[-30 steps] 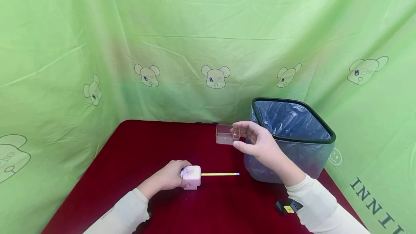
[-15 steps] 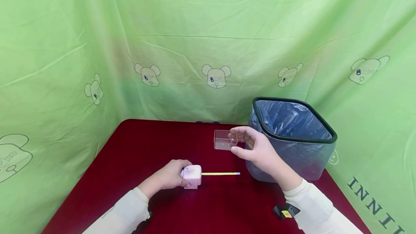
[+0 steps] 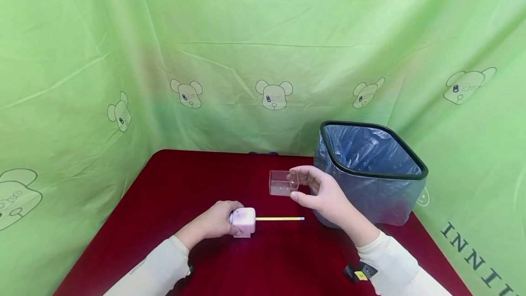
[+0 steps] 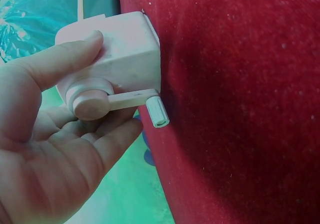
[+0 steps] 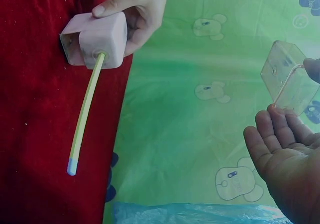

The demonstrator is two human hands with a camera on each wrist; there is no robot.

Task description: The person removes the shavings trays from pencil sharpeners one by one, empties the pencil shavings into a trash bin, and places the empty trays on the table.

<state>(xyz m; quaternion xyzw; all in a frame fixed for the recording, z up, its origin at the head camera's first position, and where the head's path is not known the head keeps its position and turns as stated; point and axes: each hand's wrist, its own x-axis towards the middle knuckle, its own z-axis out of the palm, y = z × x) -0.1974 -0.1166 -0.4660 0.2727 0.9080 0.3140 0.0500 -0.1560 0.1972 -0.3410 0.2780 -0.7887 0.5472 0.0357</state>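
Note:
In the head view my left hand (image 3: 218, 220) grips a pale pink crank pencil sharpener (image 3: 244, 221) close over the red table. Its crank handle (image 4: 159, 112) shows in the left wrist view, pointing away from the palm. A yellow pencil (image 3: 279, 219) with a bluish end sticks out of the sharpener's front, toward the right. An open slot shows in the sharpener's body in the right wrist view. My right hand (image 3: 322, 195) pinches a clear plastic shavings drawer (image 3: 280, 183) between thumb and fingertips, raised beyond the pencil. No shavings show inside it.
A trash bin (image 3: 371, 200) with a black rim and a bluish plastic liner stands at the right, just behind my right hand. Red cloth covers the table (image 3: 197, 182). Green printed curtains (image 3: 230, 58) enclose the back and sides.
My right hand has lowered the clear drawer toward me and slightly left, away from the bin. My left hand, the sharpener and the pencil stay almost in place.

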